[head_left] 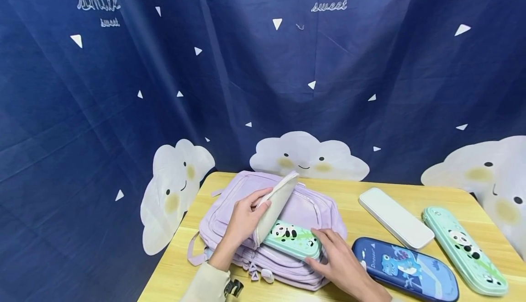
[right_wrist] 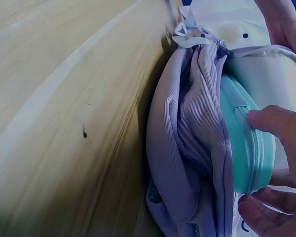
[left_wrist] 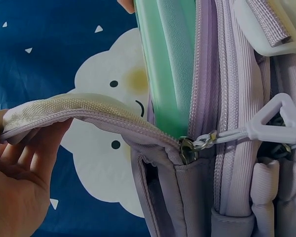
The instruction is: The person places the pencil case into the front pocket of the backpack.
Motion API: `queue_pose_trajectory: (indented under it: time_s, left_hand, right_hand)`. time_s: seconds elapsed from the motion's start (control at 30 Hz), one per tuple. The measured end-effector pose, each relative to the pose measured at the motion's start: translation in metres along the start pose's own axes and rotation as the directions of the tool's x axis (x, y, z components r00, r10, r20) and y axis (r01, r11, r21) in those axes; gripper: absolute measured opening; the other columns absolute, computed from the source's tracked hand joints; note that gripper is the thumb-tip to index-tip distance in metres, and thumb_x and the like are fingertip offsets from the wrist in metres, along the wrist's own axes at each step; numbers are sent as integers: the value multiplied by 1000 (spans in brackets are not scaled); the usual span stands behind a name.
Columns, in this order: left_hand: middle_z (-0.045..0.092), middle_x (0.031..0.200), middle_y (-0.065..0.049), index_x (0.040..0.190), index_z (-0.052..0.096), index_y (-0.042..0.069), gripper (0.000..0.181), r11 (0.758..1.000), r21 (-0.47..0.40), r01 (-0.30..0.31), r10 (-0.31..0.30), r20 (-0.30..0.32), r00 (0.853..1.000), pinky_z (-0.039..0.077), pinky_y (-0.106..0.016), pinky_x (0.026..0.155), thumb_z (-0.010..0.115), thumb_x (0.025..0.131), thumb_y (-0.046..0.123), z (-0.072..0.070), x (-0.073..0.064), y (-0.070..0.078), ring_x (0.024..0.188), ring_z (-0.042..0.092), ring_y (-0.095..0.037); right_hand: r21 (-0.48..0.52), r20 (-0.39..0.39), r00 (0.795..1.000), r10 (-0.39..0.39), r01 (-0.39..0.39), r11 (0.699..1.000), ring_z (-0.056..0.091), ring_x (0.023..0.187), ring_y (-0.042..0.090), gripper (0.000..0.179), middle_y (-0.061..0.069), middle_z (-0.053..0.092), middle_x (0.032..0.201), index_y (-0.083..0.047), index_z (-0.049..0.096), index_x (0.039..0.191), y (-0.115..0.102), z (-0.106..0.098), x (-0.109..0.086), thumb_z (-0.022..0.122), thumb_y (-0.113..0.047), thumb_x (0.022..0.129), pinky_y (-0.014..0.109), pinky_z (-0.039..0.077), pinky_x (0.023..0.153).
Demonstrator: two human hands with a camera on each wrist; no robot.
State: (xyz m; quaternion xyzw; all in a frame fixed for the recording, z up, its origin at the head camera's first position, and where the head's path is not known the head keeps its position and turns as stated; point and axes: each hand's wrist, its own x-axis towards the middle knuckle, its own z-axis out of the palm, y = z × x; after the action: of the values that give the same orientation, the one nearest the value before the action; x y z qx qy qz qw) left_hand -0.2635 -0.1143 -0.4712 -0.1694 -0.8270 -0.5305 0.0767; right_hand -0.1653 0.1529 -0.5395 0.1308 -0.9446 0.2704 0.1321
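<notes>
A lilac backpack (head_left: 324,210) lies on the table with its front pocket unzipped. My left hand (head_left: 244,215) pinches the edge of the pocket flap (head_left: 274,206) and holds it raised, its pale lining showing. Under the flap sits a mint-green panda pencil case (head_left: 297,241), partly inside the pocket, its left end hidden. My right hand (head_left: 339,258) grips the case's right end, thumb at the near edge and fingers at the far side. In the right wrist view the thumb (right_wrist: 266,119) presses beside the zipper of the green case (right_wrist: 241,143).
Right of the backpack lie a white case (head_left: 396,217), a dark blue dinosaur pencil case (head_left: 404,267) and a second mint panda case (head_left: 466,249). Triangular zipper pulls (head_left: 254,272) hang at the backpack's near side. A blue cloud-print curtain (head_left: 263,64) stands behind the wooden table (head_left: 168,256).
</notes>
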Motion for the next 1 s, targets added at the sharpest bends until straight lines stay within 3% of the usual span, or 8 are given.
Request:
queue_pose_trajectory:
  time_s: [1.0]
  left_hand:
    - [78, 133, -9, 140, 76, 24, 35, 1000, 8, -15, 15, 5, 1000, 61, -25, 81, 75, 105, 21, -1, 0, 0, 101, 76, -14]
  right_hand:
    - [50, 23, 1000, 11, -12, 999, 65, 127, 25, 74, 5, 68, 135, -6, 66, 146, -16, 18, 14, 93, -39, 86, 50, 56, 109]
